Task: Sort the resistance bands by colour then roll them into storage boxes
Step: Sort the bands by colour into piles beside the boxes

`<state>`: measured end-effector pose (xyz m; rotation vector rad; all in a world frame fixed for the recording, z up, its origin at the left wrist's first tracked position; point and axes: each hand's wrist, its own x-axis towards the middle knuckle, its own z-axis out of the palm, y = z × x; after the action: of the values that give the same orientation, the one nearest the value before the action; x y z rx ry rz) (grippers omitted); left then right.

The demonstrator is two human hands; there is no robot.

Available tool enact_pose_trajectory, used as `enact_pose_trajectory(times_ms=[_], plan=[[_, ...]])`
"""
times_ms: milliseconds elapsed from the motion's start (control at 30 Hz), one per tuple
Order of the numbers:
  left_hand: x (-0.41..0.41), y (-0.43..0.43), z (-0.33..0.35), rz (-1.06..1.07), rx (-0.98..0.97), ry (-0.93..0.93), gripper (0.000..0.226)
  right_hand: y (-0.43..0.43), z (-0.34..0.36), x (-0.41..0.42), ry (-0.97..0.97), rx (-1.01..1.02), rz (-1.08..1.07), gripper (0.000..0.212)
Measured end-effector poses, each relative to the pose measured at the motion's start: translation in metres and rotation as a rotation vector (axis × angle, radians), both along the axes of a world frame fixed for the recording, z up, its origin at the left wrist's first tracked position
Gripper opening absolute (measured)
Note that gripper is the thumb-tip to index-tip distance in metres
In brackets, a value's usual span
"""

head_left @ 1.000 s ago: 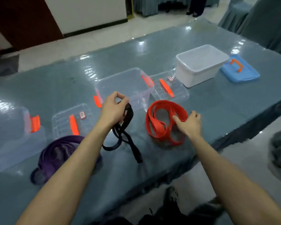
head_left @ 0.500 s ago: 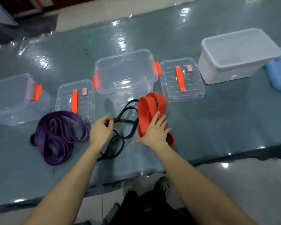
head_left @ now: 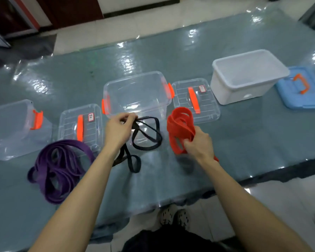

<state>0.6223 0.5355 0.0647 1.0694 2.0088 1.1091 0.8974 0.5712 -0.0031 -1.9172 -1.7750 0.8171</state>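
The left hand pinches the black band, whose loops trail on the table below the pinch and may tangle, while the right hand clenches the red band.

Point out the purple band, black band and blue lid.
purple band (head_left: 71, 143), head view, top arc of its loops.
black band (head_left: 145, 148), head view, bottom of the big loop.
blue lid (head_left: 289, 92), head view, flat top beside handle.

Black band in left grip; red band in right grip
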Motion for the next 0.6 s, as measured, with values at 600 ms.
enact_pose_trajectory(times_ms=[600], plan=[[0.096, 0.061, -0.025, -0.226, 0.135, -0.101, 0.015, -0.02, 0.033, 0.101, -0.087, 0.253, -0.345, 0.024]])
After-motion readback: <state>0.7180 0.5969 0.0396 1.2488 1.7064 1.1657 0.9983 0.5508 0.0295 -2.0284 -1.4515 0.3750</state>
